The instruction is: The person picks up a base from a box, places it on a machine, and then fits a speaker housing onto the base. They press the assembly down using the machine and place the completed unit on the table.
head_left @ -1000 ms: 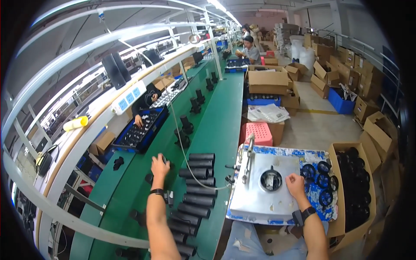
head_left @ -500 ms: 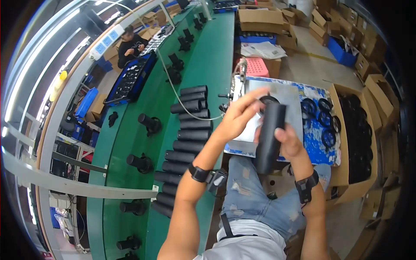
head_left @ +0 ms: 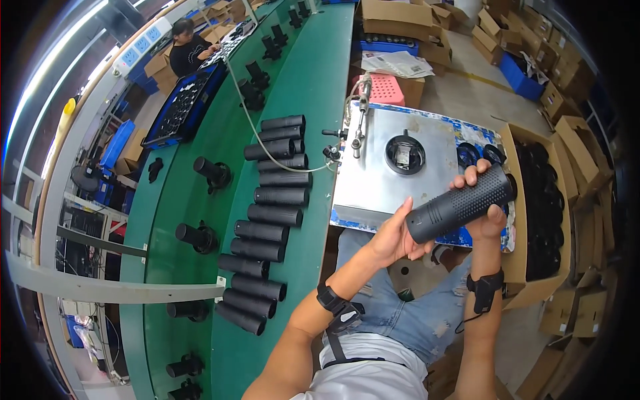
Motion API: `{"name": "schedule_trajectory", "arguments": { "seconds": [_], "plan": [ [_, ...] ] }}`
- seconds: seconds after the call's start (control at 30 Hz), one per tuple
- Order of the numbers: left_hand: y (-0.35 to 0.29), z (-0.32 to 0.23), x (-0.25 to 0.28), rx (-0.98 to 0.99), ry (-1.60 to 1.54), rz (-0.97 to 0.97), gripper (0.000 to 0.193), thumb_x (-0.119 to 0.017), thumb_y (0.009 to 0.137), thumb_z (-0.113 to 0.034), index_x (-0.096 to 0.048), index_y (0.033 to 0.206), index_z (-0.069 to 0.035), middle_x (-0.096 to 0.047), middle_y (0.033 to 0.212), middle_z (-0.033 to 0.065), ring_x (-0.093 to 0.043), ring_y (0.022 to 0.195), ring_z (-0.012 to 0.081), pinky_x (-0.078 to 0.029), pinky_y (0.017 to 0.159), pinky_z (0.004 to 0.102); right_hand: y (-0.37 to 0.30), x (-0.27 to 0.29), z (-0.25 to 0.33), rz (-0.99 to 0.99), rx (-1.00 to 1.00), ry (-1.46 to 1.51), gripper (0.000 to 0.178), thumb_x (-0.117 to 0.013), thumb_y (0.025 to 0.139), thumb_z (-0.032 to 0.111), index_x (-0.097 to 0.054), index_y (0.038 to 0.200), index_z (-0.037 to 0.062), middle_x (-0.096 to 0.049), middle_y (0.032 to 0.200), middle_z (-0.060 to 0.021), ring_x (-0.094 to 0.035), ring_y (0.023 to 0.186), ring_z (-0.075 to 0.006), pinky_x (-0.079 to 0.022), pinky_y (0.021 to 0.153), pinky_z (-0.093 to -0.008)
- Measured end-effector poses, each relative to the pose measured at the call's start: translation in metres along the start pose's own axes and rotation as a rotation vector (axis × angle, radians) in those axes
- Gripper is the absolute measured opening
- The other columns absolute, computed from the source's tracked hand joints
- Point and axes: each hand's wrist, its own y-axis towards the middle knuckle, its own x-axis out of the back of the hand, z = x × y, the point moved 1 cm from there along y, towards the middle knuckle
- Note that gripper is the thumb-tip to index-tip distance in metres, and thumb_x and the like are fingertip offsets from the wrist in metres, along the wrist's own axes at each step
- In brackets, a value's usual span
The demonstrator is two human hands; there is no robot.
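A black cylindrical tube (head_left: 443,210) with a dotted, perforated-looking surface and a few grooves near one end lies slanted across both my hands, above the front right of the metal-topped fixture. My right hand (head_left: 485,223) is closed round its upper right part, fingers over the far side and thumb on the near side. At the lower left end, my left hand (head_left: 398,235) grips the rim, thumb up and fingers partly hidden beneath. A dark round socket (head_left: 405,155) with a small pale piece inside sits in the fixture's metal plate (head_left: 373,180).
On the green bench (head_left: 313,80) at left lies a row of several black tubes (head_left: 270,232). Upright black parts (head_left: 197,237) stand farther left. At right are black rings (head_left: 468,155) and a carton (head_left: 557,280) of rings. A co-worker (head_left: 190,50) sits across the bench.
The tube has swung from nearly upright to slanted and moved right, off the socket. My left hand has come down from above the fixture onto the tube's lower end. The view has shifted slightly.
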Motion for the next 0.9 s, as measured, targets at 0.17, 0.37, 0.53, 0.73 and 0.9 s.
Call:
{"name": "schedule_trajectory", "arguments": {
  "seconds": [0.17,0.37,0.53,0.73,0.9],
  "plan": [
    [-0.001,-0.022,0.010,-0.071,0.011,0.001,0.061,-0.025,0.102,-0.052,-0.055,0.117,-0.002,-0.065,0.082,0.0131,-0.055,0.057,0.0162,-0.046,0.057,0.0267,0.017,0.013,-0.013,0.163,0.039,0.032,0.072,-0.082,0.068,0.025,-0.037,0.122,0.0128,-0.048,0.104,-0.0032,-0.051,0.106,-0.0225,-0.036,0.104,-0.0389],
    [-0.003,-0.069,0.081,-0.989,1.641,-0.888,0.020,-0.058,0.088,-0.017,-0.061,0.102,-0.003,-0.059,0.086,0.0106,-0.058,0.083,0.0282,-0.044,0.075,0.0394,0.089,0.019,-0.025,-0.350,0.240,-0.778,0.036,-0.065,0.080,0.006,-0.054,0.115,0.0015,-0.059,0.109,-0.0082,-0.055,0.102,-0.0171,-0.040,0.096,-0.0311],
    [0.006,-0.065,0.093,-0.779,2.034,-0.930,0.021,-0.063,0.075,-0.011,-0.061,0.094,-0.005,-0.055,0.099,0.0099,-0.051,0.092,0.0297,-0.041,0.076,0.0408,0.123,0.041,-0.066,-0.325,0.141,-0.938,0.030,-0.073,0.078,0.007,-0.060,0.105,0.0028,-0.064,0.102,-0.0045,-0.059,0.094,-0.0129,-0.045,0.087,-0.0279],
    [0.005,-0.067,0.090,-0.768,2.043,-0.963,0.021,-0.063,0.072,-0.010,-0.059,0.092,-0.005,-0.054,0.096,0.0099,-0.051,0.090,0.0285,-0.040,0.075,0.0391,0.140,0.040,-0.080,-0.112,0.018,-1.056,0.042,-0.077,0.075,0.006,-0.057,0.112,0.0022,-0.065,0.105,-0.0060,-0.061,0.092,-0.0127,-0.049,0.084,-0.0278],
    [0.005,-0.065,0.093,-0.785,2.043,-0.967,0.021,-0.063,0.071,-0.010,-0.058,0.091,-0.005,-0.054,0.095,0.0104,-0.051,0.089,0.0278,-0.039,0.074,0.0391,0.139,0.056,-0.089,-0.190,-0.015,-0.979,0.032,-0.074,0.079,0.009,-0.059,0.106,0.0008,-0.064,0.102,-0.0051,-0.060,0.091,-0.0120,-0.048,0.083,-0.0271]
  ]
}}
